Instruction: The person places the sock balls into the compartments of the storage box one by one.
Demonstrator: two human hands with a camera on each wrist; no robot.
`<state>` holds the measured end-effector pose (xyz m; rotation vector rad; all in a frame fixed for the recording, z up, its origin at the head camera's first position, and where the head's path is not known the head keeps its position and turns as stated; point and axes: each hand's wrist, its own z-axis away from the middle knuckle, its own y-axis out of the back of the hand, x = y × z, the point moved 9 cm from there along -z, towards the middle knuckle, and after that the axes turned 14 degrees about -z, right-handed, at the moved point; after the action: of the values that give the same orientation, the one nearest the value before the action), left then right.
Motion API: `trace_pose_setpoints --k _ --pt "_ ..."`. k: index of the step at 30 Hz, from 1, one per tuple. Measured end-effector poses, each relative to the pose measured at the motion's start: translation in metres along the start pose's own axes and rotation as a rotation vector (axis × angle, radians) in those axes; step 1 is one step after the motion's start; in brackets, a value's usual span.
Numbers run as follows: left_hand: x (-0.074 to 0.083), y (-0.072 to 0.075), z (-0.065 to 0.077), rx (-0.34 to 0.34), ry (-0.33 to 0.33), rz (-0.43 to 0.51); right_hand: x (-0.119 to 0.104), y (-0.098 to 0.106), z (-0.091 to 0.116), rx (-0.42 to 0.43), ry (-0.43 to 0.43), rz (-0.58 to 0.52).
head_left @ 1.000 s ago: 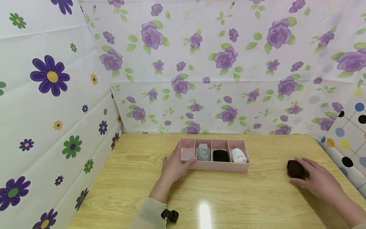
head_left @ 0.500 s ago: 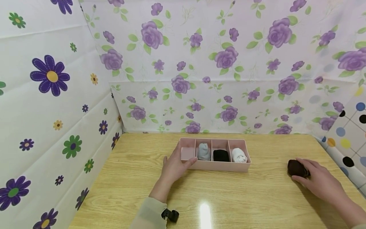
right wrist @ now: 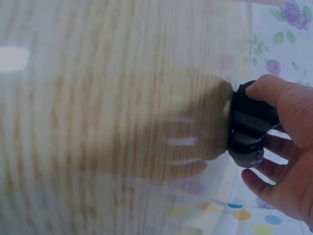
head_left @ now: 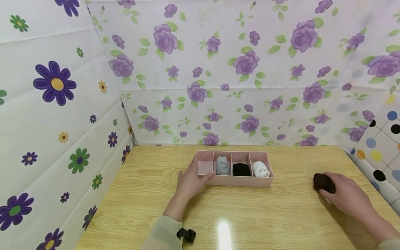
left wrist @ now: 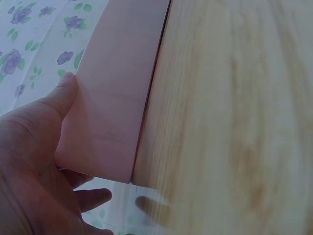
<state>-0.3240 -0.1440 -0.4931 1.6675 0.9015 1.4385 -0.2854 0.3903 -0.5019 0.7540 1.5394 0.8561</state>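
A long pink divided box [head_left: 240, 181] sits toward the back of the table. My left hand [head_left: 190, 180] grips its left end, thumb on the front wall; the left wrist view shows the thumb pressed on the pink wall and the other fingers round the end. From left, its compartments hold nothing, a grey rolled sock [head_left: 222, 166], a black rolled sock [head_left: 241, 170] and a white rolled sock [head_left: 260, 169]. At the right, my right hand [head_left: 350, 194] pinches a dark brown rolled sock [head_left: 323, 183] between thumb and fingers. Its ribbed, banded side [right wrist: 252, 120] shows in the right wrist view.
The wooden table [head_left: 256, 215] ends at a flowered cloth [head_left: 218, 114] hung behind it. Another flowered cloth [head_left: 62, 139] stands on the left, and a dotted cloth [head_left: 379, 156] borders the right. A black wrist strap [head_left: 186, 235] is on the left sleeve.
My right thumb has come up against the near side of the dark brown sock, and the fingers have closed on it. The left hand and the box have stayed put.
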Motion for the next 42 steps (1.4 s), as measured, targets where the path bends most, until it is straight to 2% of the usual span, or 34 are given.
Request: trace_pose_setpoints --k 6,12,23,36,42 --pt "-0.002 -0.002 -0.002 -0.002 0.004 -0.002 -0.003 0.0 0.0 0.001 0.007 -0.009" --pt "-0.002 -0.002 -0.002 -0.003 0.011 0.009 -0.018 0.002 -0.001 0.036 0.048 -0.025" --pt "-0.002 -0.002 -0.001 -0.001 0.007 0.014 -0.064 -0.002 -0.009 0.084 0.15 -0.073" --pt "0.001 0.003 0.001 0.008 -0.006 0.029 -0.131 -0.01 -0.023 0.142 0.29 -0.133" --pt "0.001 0.003 0.002 0.005 -0.003 0.026 -0.151 -0.017 -0.031 0.128 0.301 -0.147"
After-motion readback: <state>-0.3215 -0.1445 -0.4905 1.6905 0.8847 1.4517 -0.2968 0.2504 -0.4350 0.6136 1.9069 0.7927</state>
